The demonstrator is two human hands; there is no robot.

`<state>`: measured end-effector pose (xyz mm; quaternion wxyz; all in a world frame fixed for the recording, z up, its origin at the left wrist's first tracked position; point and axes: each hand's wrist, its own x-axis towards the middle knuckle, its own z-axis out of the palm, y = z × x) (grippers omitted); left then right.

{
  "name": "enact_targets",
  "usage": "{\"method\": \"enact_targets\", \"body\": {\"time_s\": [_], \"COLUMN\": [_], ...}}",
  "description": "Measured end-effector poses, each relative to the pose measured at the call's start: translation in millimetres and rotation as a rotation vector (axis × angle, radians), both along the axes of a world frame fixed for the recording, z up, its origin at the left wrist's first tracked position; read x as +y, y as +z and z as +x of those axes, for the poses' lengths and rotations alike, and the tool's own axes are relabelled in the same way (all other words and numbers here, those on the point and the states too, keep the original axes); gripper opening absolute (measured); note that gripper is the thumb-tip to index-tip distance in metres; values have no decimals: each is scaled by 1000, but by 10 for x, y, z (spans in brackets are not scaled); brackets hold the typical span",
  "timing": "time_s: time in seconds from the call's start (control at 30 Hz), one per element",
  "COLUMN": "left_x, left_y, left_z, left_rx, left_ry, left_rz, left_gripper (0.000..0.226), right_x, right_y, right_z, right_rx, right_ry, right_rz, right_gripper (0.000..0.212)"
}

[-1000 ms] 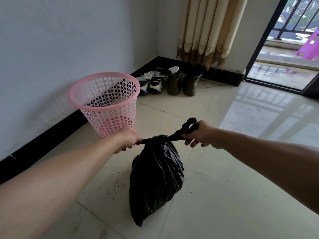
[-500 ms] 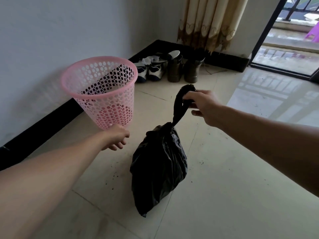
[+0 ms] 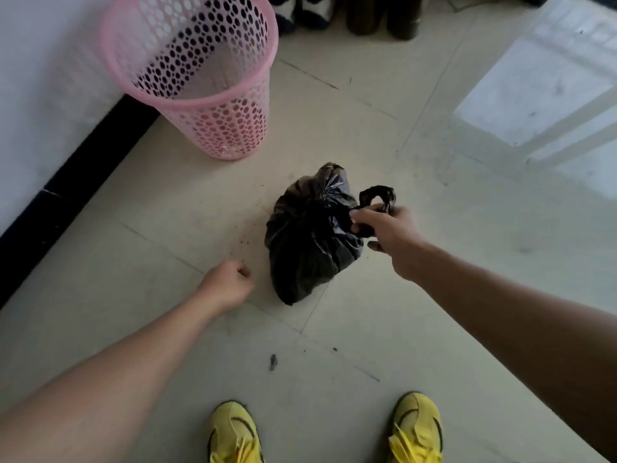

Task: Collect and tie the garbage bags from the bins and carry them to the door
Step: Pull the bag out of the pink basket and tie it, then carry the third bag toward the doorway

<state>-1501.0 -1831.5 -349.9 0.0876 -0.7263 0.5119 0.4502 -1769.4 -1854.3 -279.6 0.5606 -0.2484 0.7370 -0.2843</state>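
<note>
**A:** What are you seeing from the head camera?

**B:** I'm looking straight down at a tiled floor (image 3: 384, 345). The black garbage bag (image 3: 310, 242) is sitting on it, bulging and gathered at the neck, with its tied ends (image 3: 377, 195) sticking up in a loop.

**A:** And the hands?

**B:** The right hand (image 3: 387, 228) is gripping the bag's twisted neck, fingers (image 3: 359, 217) curled around the black plastic just under that loop. The left hand (image 3: 227, 285) is curled into a loose fist, holding nothing, hanging just beside the bag's left side and apart from it.

**A:** Where's the bin?

**B:** The pink perforated bin (image 3: 200, 78) is standing beyond the bag, up against the white wall (image 3: 40, 95) and its black skirting (image 3: 83, 162). I'm seeing no liner inside it, only the mesh. It is near the bag but clear of it.

**A:** Anything else around?

**B:** Dark specks of dirt (image 3: 243, 242) are lying on the tiles left of the bag, and a small dark scrap (image 3: 273, 361) is lying nearer to me. I'm seeing two yellow shoes (image 3: 233, 432) at the bottom edge, and some shoes and boots (image 3: 377, 15) lined up at the top edge past the bin, partly cut off.
</note>
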Motion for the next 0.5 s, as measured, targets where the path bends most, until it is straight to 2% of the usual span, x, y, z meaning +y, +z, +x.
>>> {"method": "enact_targets", "body": {"time_s": [0.2, 0.27, 0.37, 0.5], "left_x": [722, 816, 835, 805], "left_y": [1108, 1552, 2174, 2997], "left_z": [146, 42, -231, -698], "left_rx": [-44, -50, -31, 14], "left_ry": [-23, -42, -77, -75], "left_rz": [159, 184, 174, 154], "left_gripper": [7, 10, 18, 7], "right_x": [679, 798, 889, 1055], "right_y": [821, 1190, 1754, 2579], "right_z": [-35, -116, -306, -651], "right_rx": [87, 136, 173, 271], "right_ry": [201, 262, 325, 414], "right_rz": [166, 204, 247, 280], "right_gripper": [10, 9, 7, 15]}}
